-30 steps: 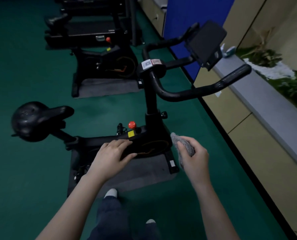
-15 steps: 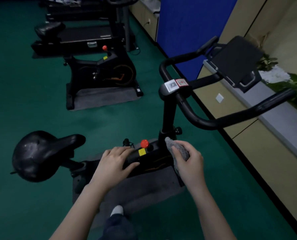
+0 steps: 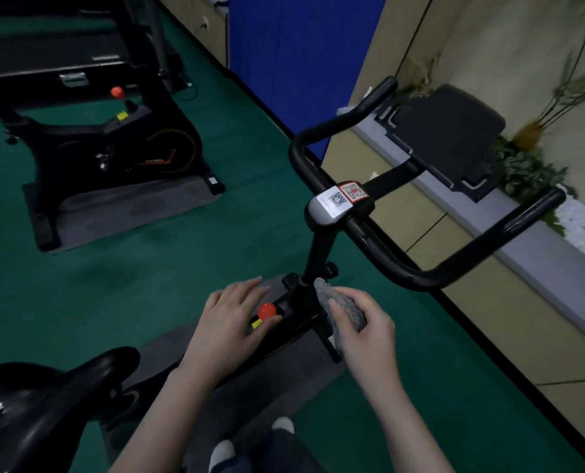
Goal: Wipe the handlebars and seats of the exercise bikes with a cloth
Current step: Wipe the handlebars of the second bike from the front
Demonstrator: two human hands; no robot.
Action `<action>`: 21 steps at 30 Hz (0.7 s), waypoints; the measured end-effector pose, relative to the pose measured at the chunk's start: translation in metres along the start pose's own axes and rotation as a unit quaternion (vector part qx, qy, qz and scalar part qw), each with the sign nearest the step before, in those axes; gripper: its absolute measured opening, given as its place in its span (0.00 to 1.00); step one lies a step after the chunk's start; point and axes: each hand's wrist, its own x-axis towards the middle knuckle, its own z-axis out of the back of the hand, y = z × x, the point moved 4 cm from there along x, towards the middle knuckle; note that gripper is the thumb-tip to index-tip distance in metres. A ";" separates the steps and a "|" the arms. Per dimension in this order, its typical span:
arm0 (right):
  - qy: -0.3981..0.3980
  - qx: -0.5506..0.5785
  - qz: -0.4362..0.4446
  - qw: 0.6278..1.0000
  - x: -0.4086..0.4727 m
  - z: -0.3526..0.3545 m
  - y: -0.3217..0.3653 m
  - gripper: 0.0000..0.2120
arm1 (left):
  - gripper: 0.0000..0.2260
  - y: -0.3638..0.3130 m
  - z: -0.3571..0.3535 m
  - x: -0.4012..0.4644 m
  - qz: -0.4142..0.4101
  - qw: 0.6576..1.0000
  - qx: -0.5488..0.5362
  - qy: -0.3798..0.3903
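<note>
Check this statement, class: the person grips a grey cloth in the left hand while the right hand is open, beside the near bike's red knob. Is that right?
Not quite: the hands are swapped. In the head view the right hand grips the grey cloth, and the left hand is open, beside the near bike's red knob.

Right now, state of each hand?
Left hand: open, fingers straight, holding nothing.
Right hand: closed, gripping the bunched grey cloth.

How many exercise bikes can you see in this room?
2. The near black exercise bike stands right before the person, its curved black handlebar at right. A second black bike stands on a grey mat at upper left. More may lie outside the view.
</note>
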 end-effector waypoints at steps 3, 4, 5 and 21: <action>-0.004 -0.005 0.008 1.000 0.018 -0.003 0.002 0.07 | 0.25 -0.004 0.002 0.026 -0.014 1.000 0.002 -0.007; -0.004 -0.005 0.015 1.000 0.025 -0.004 0.004 0.07 | 0.25 -0.006 0.004 0.034 -0.019 1.000 0.006 -0.009; -0.003 -0.002 0.024 1.000 0.030 -0.005 0.007 0.08 | 0.25 -0.008 0.005 0.041 -0.025 1.000 0.012 -0.011; -0.095 -0.174 0.136 0.971 0.117 0.034 0.028 0.09 | 0.26 -0.054 0.023 0.151 -0.119 0.990 0.010 -0.071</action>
